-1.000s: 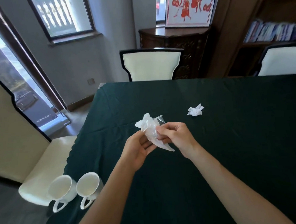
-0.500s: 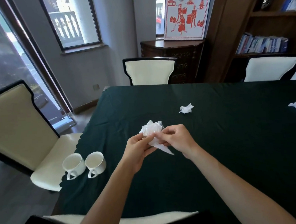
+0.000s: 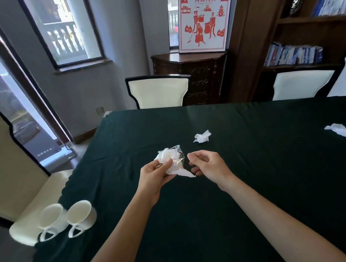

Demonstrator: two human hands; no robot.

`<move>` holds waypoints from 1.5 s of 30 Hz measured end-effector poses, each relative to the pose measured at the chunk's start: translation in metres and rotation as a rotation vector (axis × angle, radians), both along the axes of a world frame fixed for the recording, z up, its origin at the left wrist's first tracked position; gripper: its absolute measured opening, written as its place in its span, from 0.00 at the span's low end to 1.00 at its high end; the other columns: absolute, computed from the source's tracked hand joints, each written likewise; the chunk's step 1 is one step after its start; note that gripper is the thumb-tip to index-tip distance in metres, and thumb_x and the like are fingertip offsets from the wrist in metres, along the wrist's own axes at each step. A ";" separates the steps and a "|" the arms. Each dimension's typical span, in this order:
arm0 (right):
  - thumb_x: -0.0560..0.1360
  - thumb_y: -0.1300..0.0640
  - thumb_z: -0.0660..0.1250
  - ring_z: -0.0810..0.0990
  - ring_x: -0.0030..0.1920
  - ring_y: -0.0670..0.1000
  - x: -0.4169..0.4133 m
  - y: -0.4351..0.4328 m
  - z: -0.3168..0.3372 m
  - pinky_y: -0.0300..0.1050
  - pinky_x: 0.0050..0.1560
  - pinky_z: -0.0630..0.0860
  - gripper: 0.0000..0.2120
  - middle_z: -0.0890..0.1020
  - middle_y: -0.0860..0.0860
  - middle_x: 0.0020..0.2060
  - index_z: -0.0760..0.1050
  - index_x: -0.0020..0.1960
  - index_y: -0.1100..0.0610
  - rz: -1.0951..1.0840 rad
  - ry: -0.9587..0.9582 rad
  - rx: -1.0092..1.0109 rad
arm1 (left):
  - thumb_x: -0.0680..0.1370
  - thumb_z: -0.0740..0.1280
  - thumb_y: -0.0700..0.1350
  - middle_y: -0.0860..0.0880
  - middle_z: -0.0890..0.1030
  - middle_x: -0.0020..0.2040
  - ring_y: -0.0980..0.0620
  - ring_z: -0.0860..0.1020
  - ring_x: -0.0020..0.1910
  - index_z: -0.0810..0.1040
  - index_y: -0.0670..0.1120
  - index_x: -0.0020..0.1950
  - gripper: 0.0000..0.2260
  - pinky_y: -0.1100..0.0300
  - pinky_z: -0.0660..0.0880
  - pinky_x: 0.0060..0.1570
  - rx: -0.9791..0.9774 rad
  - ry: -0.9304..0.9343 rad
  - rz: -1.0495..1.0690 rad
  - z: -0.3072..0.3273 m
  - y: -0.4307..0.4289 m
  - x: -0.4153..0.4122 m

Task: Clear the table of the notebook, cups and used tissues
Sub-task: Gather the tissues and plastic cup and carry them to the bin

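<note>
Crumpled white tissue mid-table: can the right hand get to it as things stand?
Likely yes. The right hand is empty and open, and only bare dark green tablecloth lies between it and the crumpled white tissue.

my bench wears a dark green cloth; two white cups near its left edge; two crumpled tissues farther off

Table covered in dark green cloth, matt, faintly creased. Two cups at its left edge: white ceramic, glossy. Crumpled tissues, white soft paper, matt, lay toward the far edge. Cup in left hand: thin clear plastic, shiny, stuffed with tissue.
</note>
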State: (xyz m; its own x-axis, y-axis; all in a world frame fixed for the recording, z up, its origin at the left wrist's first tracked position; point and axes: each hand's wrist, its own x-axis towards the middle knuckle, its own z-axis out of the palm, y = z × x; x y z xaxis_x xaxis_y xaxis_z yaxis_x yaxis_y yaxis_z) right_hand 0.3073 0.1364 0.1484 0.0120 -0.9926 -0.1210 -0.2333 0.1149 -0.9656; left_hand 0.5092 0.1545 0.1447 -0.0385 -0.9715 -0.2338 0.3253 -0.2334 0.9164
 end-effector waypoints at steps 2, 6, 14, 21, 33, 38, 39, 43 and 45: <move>0.76 0.43 0.73 0.88 0.42 0.50 -0.027 -0.030 -0.013 0.42 0.43 0.84 0.17 0.88 0.51 0.46 0.81 0.61 0.50 -0.010 0.022 0.019 | 0.81 0.73 0.41 0.40 0.90 0.51 0.45 0.89 0.53 0.86 0.38 0.59 0.09 0.60 0.84 0.48 0.007 -0.018 0.023 -0.006 -0.023 -0.021; 0.76 0.43 0.73 0.87 0.44 0.48 -0.081 -0.100 -0.038 0.42 0.44 0.83 0.27 0.87 0.49 0.47 0.72 0.72 0.49 -0.001 0.104 0.079 | 0.81 0.73 0.40 0.41 0.90 0.51 0.45 0.89 0.52 0.86 0.38 0.57 0.08 0.61 0.84 0.47 0.052 -0.021 0.100 -0.019 -0.067 -0.063; 0.75 0.50 0.71 0.83 0.54 0.51 -0.152 -0.238 -0.105 0.50 0.59 0.80 0.26 0.86 0.47 0.48 0.73 0.72 0.52 0.007 0.296 0.230 | 0.81 0.72 0.39 0.43 0.90 0.50 0.47 0.89 0.51 0.87 0.39 0.56 0.06 0.62 0.85 0.46 0.154 -0.005 0.218 -0.048 -0.131 -0.113; 0.75 0.53 0.70 0.81 0.50 0.50 -0.156 -0.314 -0.160 0.45 0.48 0.76 0.22 0.85 0.47 0.43 0.77 0.69 0.50 0.036 0.363 0.300 | 0.81 0.72 0.40 0.41 0.90 0.52 0.46 0.89 0.53 0.86 0.38 0.58 0.08 0.61 0.85 0.47 0.245 -0.016 0.282 -0.078 -0.168 -0.126; 0.77 0.57 0.64 0.79 0.45 0.57 -0.140 -0.358 -0.212 0.63 0.57 0.81 0.12 0.81 0.61 0.47 0.79 0.51 0.65 -0.004 0.318 0.333 | 0.81 0.72 0.40 0.41 0.90 0.53 0.45 0.89 0.54 0.86 0.38 0.58 0.08 0.60 0.85 0.48 0.284 -0.051 0.287 -0.097 -0.207 -0.131; 0.74 0.56 0.72 0.84 0.53 0.56 -0.135 -0.350 -0.202 0.54 0.58 0.82 0.05 0.86 0.48 0.43 0.84 0.40 0.51 -0.115 0.174 0.292 | 0.81 0.72 0.40 0.40 0.90 0.54 0.44 0.88 0.55 0.86 0.38 0.58 0.09 0.59 0.85 0.49 0.281 -0.041 0.291 -0.096 -0.201 -0.129; 0.73 0.56 0.73 0.85 0.52 0.55 -0.135 -0.348 -0.199 0.51 0.56 0.82 0.07 0.85 0.43 0.40 0.82 0.38 0.47 -0.125 0.169 0.263 | 0.81 0.72 0.40 0.40 0.90 0.54 0.44 0.88 0.55 0.86 0.38 0.58 0.09 0.59 0.85 0.49 0.282 -0.038 0.293 -0.095 -0.199 -0.128; 0.72 0.59 0.74 0.84 0.51 0.53 -0.130 -0.341 -0.198 0.42 0.48 0.76 0.05 0.84 0.43 0.39 0.83 0.45 0.50 -0.139 0.233 0.170 | 0.81 0.72 0.40 0.41 0.90 0.54 0.44 0.88 0.55 0.86 0.38 0.58 0.09 0.59 0.85 0.49 0.285 -0.029 0.296 -0.091 -0.193 -0.124; 0.72 0.59 0.73 0.81 0.52 0.54 -0.128 -0.343 -0.202 0.43 0.50 0.74 0.11 0.84 0.51 0.51 0.81 0.54 0.52 -0.094 0.343 0.127 | 0.81 0.72 0.41 0.40 0.90 0.54 0.44 0.88 0.55 0.86 0.38 0.59 0.09 0.59 0.85 0.49 0.285 -0.025 0.309 -0.091 -0.190 -0.120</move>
